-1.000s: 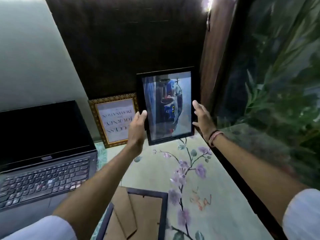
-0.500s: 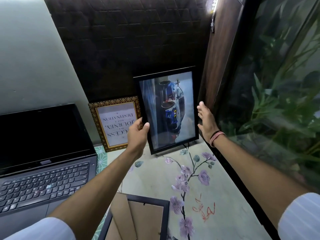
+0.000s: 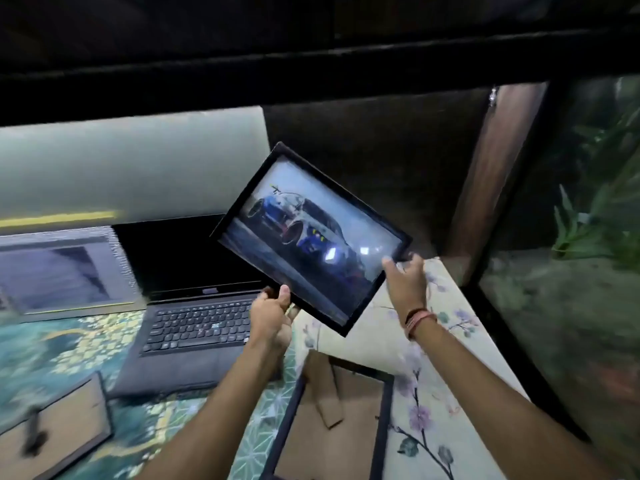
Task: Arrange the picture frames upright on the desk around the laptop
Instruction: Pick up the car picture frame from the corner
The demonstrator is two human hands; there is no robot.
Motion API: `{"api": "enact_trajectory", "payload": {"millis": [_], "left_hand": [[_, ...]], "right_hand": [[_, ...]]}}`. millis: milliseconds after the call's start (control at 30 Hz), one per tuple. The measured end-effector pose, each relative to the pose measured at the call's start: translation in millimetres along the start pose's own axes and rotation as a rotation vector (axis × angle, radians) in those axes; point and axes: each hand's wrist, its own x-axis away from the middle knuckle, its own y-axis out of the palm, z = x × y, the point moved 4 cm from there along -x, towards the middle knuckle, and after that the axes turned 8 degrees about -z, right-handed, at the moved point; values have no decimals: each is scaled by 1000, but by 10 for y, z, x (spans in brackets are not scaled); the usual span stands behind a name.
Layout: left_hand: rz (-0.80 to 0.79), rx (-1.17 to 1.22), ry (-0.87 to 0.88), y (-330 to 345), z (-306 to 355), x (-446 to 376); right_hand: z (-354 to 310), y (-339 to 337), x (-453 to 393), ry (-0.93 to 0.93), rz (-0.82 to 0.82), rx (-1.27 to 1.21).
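Dark panelling backs the counter (image 3: 363, 344), whose floral cloth lies under a black-framed car picture (image 3: 311, 233) held tilted in the air, clear of the surface, above the right edge of the open laptop (image 3: 194, 306). Left hand (image 3: 273, 317) has its fingers closed on the frame's lower edge, thumb on the front, while right hand (image 3: 407, 282) clasps the lower right corner. Another frame (image 3: 332, 420) lies face down near the front edge, one more (image 3: 52, 424) lies left, and a silver-edged frame (image 3: 62, 271) stands beside the laptop's screen.

Home desk, laptop (image 3: 194, 306), floral cloth (image 3: 446, 403)
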Motion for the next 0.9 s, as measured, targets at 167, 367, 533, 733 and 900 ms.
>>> {"api": "enact_trajectory", "payload": {"millis": [167, 367, 533, 733, 900], "left_hand": [[97, 68, 20, -804, 411, 198], [151, 138, 68, -2195, 1290, 304], [353, 277, 234, -3650, 2286, 445], [515, -57, 204, -4930, 2881, 433], [569, -322, 80, -5781, 3147, 236]], "right_hand": [[63, 1059, 484, 18, -268, -191], [-276, 2190, 1076, 23, -343, -169], [-236, 3143, 1563, 2, -441, -98], [-9, 4294, 2152, 18, -432, 72], [169, 5030, 2372, 26, -357, 436]]}}
